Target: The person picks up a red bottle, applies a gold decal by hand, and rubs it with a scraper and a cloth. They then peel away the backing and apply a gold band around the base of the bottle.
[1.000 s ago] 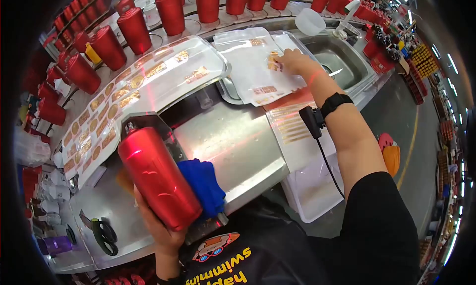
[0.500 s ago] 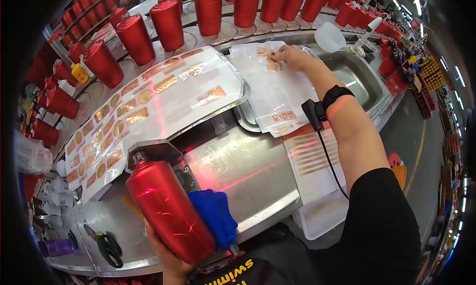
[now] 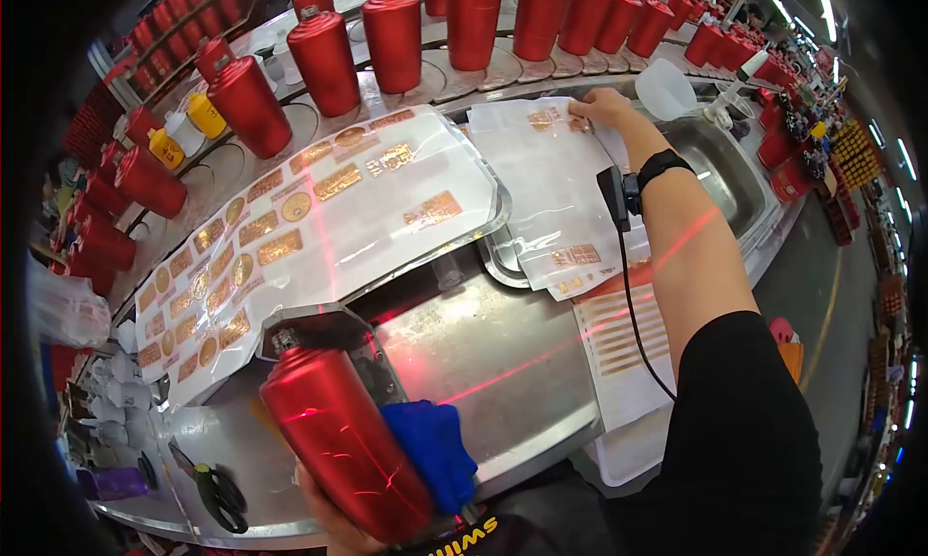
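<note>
A large red metal bottle [image 3: 348,440] lies tilted at the lower left, its neck pointing up and left. My left hand [image 3: 333,517] is wrapped round its lower side, partly hidden by it. A blue cloth [image 3: 432,452] lies against the bottle's right side. At the far end of a white decal sheet [image 3: 541,189], my right hand [image 3: 607,109] has its fingers closed at a small gold decal [image 3: 579,124]. Another gold decal [image 3: 544,120] sits just left of those fingers, and one more gold print [image 3: 575,255] is near the sheet's front edge.
A bigger sheet of gold decals [image 3: 377,203] rests on a metal tray at left. Several red bottles [image 3: 393,43] stand on the conveyor behind. To the right is a steel sink [image 3: 720,169] with a white tub [image 3: 665,89]. Green-handled scissors [image 3: 220,496] lie lower left.
My right hand has moved right and away across the sheet, and the small gold decal at its fingers has shifted with it. My left hand still holds the red bottle. The view has shifted slightly.
</note>
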Demonstrator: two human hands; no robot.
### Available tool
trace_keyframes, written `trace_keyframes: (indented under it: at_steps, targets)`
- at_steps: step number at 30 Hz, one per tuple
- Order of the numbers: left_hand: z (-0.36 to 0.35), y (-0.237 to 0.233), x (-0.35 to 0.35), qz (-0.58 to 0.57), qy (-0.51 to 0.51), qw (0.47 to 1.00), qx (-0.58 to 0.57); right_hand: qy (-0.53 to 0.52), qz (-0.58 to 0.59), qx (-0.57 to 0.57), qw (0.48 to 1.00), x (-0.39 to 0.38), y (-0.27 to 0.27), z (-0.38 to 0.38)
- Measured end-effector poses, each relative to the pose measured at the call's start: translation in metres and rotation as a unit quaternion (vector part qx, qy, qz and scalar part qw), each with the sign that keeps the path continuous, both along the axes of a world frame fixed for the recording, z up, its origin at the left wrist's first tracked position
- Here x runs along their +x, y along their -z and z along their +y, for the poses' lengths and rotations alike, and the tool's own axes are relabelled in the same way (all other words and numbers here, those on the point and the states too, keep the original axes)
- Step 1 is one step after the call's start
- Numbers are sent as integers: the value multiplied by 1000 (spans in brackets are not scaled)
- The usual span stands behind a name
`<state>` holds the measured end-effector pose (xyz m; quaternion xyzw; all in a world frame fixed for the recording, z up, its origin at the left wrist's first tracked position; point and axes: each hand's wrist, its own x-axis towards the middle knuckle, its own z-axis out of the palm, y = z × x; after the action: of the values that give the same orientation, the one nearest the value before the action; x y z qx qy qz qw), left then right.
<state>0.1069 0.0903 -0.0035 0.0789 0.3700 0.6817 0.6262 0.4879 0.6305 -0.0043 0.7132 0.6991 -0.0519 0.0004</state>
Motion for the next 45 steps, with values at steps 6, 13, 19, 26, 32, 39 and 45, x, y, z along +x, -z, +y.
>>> trace_keyframes:
  at_steps: [6,13,19,26,32,39,45]
  targets:
    - [2,-3,1,-58,-11,996,-63,-22,-65,-54,996,1,-2,14]
    - [5,-14,3,-90,29,993,-71,-43,41,12,998,5,9,13]
    - [9,-21,4,-76,39,995,-52,-45,49,143,987,4,6,4]
    - [11,-25,7,-93,41,995,-8,-151,-53,329,931,-11,-44,-70]
    - [10,-20,5,-109,33,993,-2,-156,195,201,947,-15,-96,-103]
    - [-9,11,-16,718,-27,662,213,-213,-83,102,968,-29,7,-121]
    - [-11,3,-17,737,-13,646,198,-243,-12,134,961,-42,-12,-170]
